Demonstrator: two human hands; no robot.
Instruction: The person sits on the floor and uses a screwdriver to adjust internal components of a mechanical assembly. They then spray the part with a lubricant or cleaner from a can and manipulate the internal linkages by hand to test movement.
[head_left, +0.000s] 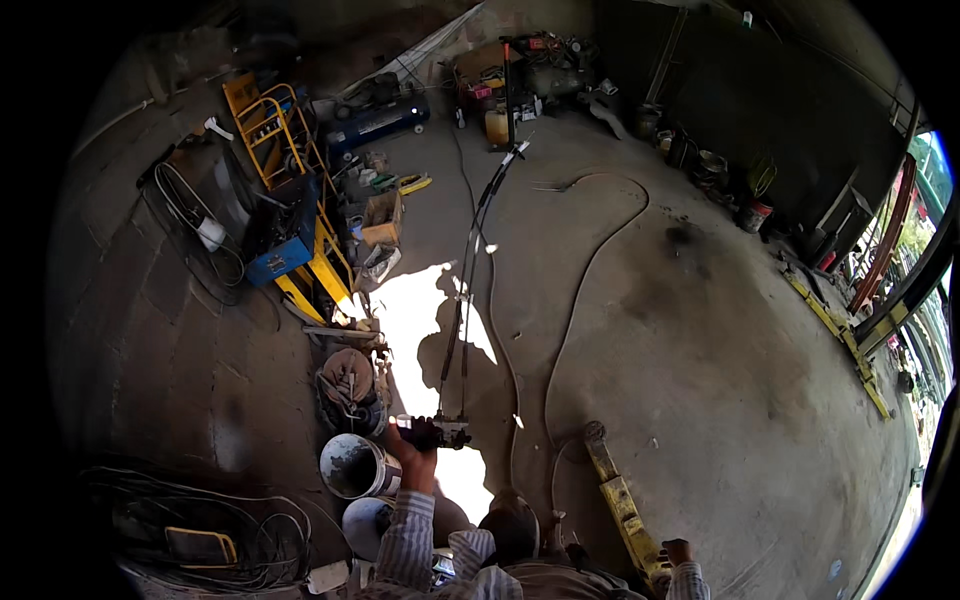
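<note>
My left hand [415,462], in a striped sleeve, is closed around a dark metal block [452,432] with fittings on it. Two long, thin black cables [470,290] run from this block up and away over the floor, ending in pale tips near the upper middle. My right hand [678,551] is closed at the lower right, beside the near end of a yellow metal beam [628,520] with worn paint. Whether its fingers grip anything is hidden. The beam slants away from me to a round, rusty end.
White buckets [358,466] stand left of my left forearm. Further left lie coiled cables [230,520]. A yellow trolley [325,260] carries a blue toolbox [282,258]. A wooden box [382,219] and a blue tank [380,125] lie beyond. A long hose [575,310] curves across the concrete floor.
</note>
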